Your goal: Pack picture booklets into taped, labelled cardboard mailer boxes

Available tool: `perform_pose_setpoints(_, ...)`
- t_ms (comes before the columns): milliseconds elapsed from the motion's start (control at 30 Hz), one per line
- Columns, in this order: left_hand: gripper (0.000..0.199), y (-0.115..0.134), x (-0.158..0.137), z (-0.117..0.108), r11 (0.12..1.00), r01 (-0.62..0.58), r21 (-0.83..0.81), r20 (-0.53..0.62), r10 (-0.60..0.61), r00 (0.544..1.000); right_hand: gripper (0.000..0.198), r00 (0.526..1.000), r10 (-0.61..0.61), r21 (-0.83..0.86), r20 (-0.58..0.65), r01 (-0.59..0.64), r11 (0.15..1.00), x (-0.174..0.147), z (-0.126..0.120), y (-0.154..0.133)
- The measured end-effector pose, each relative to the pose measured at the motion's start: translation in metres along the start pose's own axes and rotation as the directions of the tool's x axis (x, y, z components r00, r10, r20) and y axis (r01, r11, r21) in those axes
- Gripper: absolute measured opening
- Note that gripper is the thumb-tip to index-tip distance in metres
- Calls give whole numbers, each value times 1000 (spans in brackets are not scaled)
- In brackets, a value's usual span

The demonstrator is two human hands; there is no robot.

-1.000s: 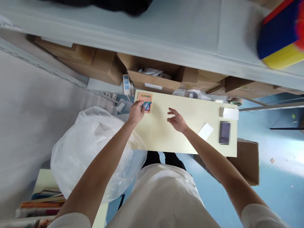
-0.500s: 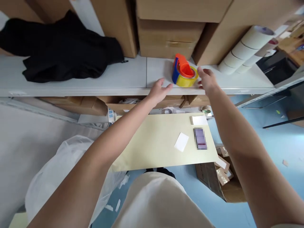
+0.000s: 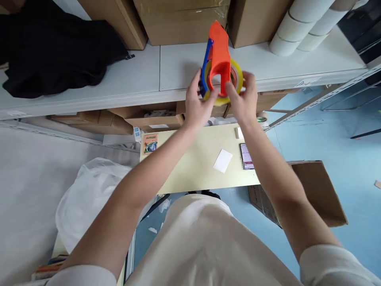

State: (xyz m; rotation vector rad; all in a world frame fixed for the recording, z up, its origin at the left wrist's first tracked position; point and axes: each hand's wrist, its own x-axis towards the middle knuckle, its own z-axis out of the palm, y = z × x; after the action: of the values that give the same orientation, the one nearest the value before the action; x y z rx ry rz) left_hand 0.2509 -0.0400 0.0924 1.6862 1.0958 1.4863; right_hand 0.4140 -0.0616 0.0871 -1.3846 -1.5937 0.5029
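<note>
Both hands hold a tape dispenser [image 3: 219, 59], orange and blue with a roll of yellow tape in it. It is tilted up at the front edge of the white shelf [image 3: 175, 75]. My left hand [image 3: 199, 99] grips its blue side, thumb toward the front. On the other side my right hand [image 3: 244, 97] is closed on the tape roll, its thumb against the orange part. Below, on the cream table [image 3: 190, 167], lie a white card [image 3: 223, 160], a phone [image 3: 247, 156] and a small picture card [image 3: 150, 143].
Cardboard boxes [image 3: 181, 28] line the back of the shelf. Black cloth [image 3: 59, 51] lies at left, and white rolls [image 3: 294, 29] stand at right. An open carton [image 3: 318, 190] sits on the floor to the right, a white plastic bag [image 3: 89, 198] to the left.
My hands, apart and beside the dispenser before, have closed on it. The dispenser has come up and toward me from the shelf. The view has shifted, and the picture card now shows on the table.
</note>
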Motion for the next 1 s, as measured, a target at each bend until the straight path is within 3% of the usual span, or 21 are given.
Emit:
perform_pose_setpoints(100,67,29,-85,-13,988,139,-69,15,-138,990,56,998,60,55,-14,-59,997,-76,5,-2)
perform_pose_setpoints(167,66,25,-141,-18,952,294,-82,22,-293,956,62,989,150,68,-9,-149,986,-128,17,2)
perform_pose_setpoints(300,68,-24,-231,-23,816,570,-90,32,-570,821,61,924,378,2,60,-379,925,-215,55,28)
perform_pose_setpoints(400,69,-64,-274,-23,735,675,-68,75,-671,738,58,852,506,-69,135,-502,862,-262,80,57)
perform_pose_setpoints(633,65,-105,-321,-16,586,810,-25,87,-805,586,66,748,632,-129,201,-619,775,-316,97,96)
perform_pose_setpoints(800,67,-112,-332,-8,585,811,13,71,-810,582,69,733,639,-111,232,-633,766,-323,94,108)
perform_pose_setpoints(1000,70,-109,-320,11,551,833,-43,146,-821,551,71,722,665,-151,190,-648,746,-310,77,121)
